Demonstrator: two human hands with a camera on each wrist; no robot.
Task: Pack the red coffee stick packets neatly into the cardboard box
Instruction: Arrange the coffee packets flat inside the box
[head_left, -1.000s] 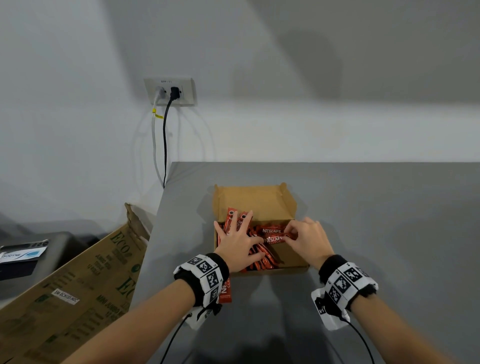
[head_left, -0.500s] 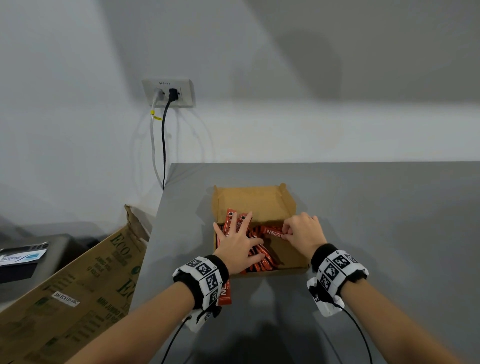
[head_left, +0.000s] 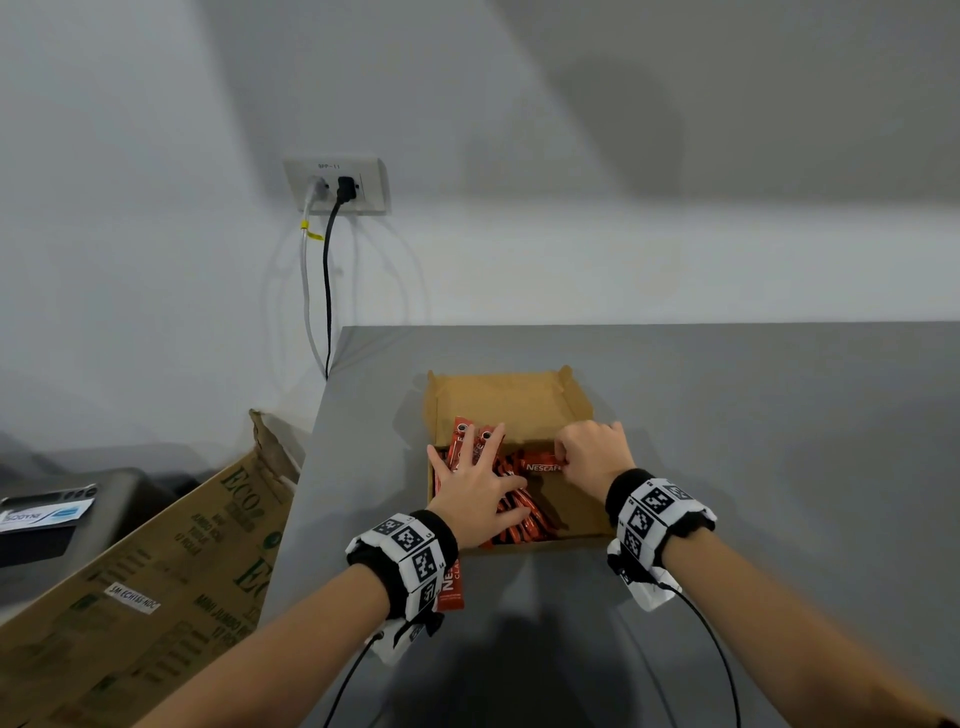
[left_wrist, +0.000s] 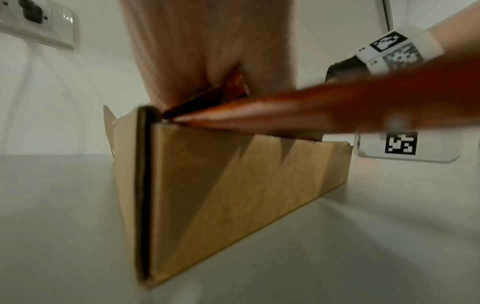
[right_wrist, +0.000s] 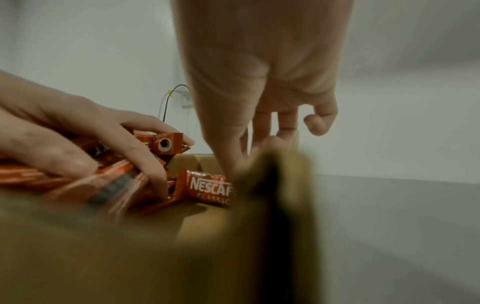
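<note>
An open cardboard box (head_left: 509, 400) sits on the grey table. A loose pile of red coffee packets (head_left: 519, 512) fills its left half. My left hand (head_left: 470, 483) lies flat on the pile with fingers spread, pressing it down. My right hand (head_left: 589, 452) pinches the right end of one Nescafe packet (head_left: 540, 462) lying crosswise in the box. In the right wrist view that packet (right_wrist: 207, 186) lies just behind the blurred box corner (right_wrist: 272, 185), beside my left hand (right_wrist: 78, 144). One more packet (head_left: 451, 587) lies outside the box, under my left wrist.
The table (head_left: 779, 467) ends at a left edge close to the box. Beyond it leans a large printed carton (head_left: 156, 571). A wall socket (head_left: 337, 184) with two cables hangs behind. A dark device (head_left: 52, 514) sits far left.
My right hand has shifted slightly left and away from me with the Nescafe packet in its fingers. My left hand has stayed flat on the pile.
</note>
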